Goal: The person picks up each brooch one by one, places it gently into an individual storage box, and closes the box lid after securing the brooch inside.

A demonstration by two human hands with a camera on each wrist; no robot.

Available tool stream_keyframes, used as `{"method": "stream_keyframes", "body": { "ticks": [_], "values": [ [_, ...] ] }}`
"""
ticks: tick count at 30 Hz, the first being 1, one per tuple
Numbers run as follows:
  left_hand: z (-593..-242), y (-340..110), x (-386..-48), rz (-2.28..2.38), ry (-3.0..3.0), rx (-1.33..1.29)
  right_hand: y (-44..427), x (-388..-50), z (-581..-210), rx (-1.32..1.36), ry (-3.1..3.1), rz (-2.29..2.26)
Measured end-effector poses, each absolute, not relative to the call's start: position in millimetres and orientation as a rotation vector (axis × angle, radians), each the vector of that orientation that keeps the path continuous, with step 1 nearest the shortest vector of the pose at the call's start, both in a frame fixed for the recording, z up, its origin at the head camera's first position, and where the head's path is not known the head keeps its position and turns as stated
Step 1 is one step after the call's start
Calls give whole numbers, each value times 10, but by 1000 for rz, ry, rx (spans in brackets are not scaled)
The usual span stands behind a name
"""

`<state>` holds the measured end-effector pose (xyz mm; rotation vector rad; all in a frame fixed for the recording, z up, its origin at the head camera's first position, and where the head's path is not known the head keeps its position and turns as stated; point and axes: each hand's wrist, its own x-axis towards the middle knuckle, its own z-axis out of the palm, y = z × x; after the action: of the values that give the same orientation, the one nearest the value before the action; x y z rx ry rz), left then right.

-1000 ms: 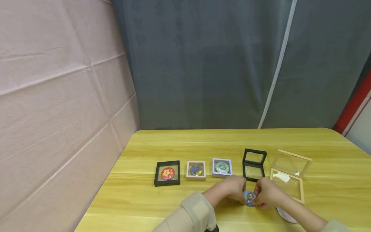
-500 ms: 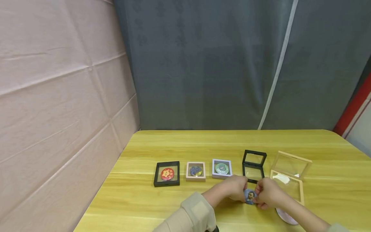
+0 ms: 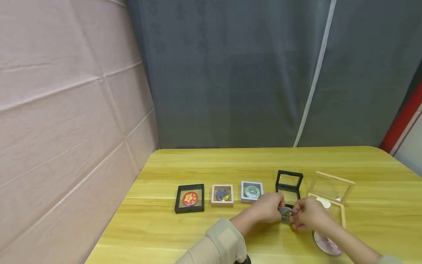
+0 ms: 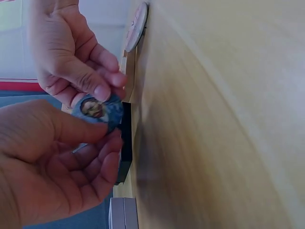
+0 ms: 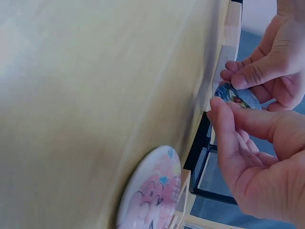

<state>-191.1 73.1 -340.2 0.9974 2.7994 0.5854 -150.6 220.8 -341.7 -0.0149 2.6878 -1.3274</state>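
Note:
A round blue badge (image 3: 287,214) with a portrait on it is held between both hands, just above the table. My left hand (image 3: 268,208) pinches its left edge, thumb on the printed face in the left wrist view. On the other edge my right hand (image 3: 309,214) pinches it too, as the badge (image 5: 238,97) shows in the right wrist view. Right behind the hands stands a small black frame (image 3: 289,185), its clear-windowed lid raised; the badge overlaps its near edge in the head view. A larger pink badge (image 3: 327,243) lies below the right forearm.
An opened beige frame (image 3: 333,187) stands at the right, partly behind the right hand. To the left lie a black frame (image 3: 178,200) with a red badge, a pink frame (image 3: 232,194) and a lilac frame (image 3: 243,194), each holding a badge.
Both hands have moved forward, away from the body, carrying the blue badge closer to the small black frame. The badge has tilted flatter. The frames on the table stay put.

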Motion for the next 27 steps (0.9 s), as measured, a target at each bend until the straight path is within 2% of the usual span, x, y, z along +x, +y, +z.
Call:
{"method": "stream_keyframes", "body": {
  "ticks": [15,27],
  "values": [
    [-3401,817,-1998,1129,2788,659,2251,-1645,-3323,136,2674,-1504],
    [-3342,937,-2045,1176,2798,436,2322,-1747,-3305,151,2561,-1627]
  ]
}}
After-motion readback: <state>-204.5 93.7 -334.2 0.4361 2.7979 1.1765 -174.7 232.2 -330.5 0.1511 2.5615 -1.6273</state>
